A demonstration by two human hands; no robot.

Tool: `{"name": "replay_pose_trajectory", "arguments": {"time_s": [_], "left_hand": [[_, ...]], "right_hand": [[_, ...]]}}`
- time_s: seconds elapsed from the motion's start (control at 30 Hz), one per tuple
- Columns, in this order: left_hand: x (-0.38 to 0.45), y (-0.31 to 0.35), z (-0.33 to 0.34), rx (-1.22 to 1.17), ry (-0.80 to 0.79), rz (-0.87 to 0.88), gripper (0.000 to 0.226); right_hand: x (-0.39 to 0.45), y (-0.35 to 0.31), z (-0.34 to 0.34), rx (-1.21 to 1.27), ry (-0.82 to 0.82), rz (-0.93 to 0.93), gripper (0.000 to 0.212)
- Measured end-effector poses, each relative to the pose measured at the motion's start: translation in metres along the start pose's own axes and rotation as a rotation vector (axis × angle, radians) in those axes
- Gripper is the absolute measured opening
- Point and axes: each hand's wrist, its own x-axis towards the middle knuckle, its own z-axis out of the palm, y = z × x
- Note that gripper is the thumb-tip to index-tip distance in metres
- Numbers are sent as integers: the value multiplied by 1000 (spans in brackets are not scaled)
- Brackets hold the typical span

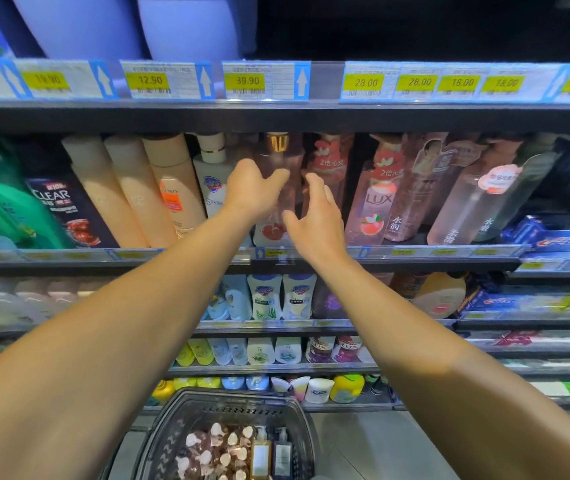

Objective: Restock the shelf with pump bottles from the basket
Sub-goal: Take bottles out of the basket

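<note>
A clear pink pump bottle [278, 157] with a gold collar stands upright on the middle shelf [432, 261], between a white bottle and pink LUX bottles. My left hand [250, 192] wraps its left side, thumb across the front. My right hand [316, 216] is at its right side with fingers spread, thumb in front of the lower part; I cannot see whether it presses on the bottle. Below on the floor, the dark basket [159, 441] holds several pump bottles [221, 448] with pale caps, plus an amber one [261, 453] and a dark one [282, 453].
Peach bottles [131, 195] and a dark CLEAR bottle [65, 213] fill the shelf to the left, LUX bottles [377, 202] and clear pink ones [467, 206] the right. The upper shelf's price-tag rail [276, 81] hangs low over the bottle tops. Lower shelves carry more bottles.
</note>
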Motion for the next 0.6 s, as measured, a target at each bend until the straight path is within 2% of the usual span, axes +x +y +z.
{"name": "replay_pose_trajectory", "arguments": {"time_s": [0.13, 0.27, 0.47, 0.6], "left_hand": [[-14, -13, 10, 84, -5, -11, 42], [-21, -27, 18, 64, 3, -25, 40], [-33, -40, 35, 55, 29, -27, 58], [-32, -44, 40, 89, 86, 0, 59]], "right_hand": [[2, 8, -4, -6, -21, -14, 63], [1, 20, -6, -6, -12, 24, 62], [-6, 35, -5, -5, 9, 18, 62], [-9, 40, -6, -43, 47, -39, 63]]}}
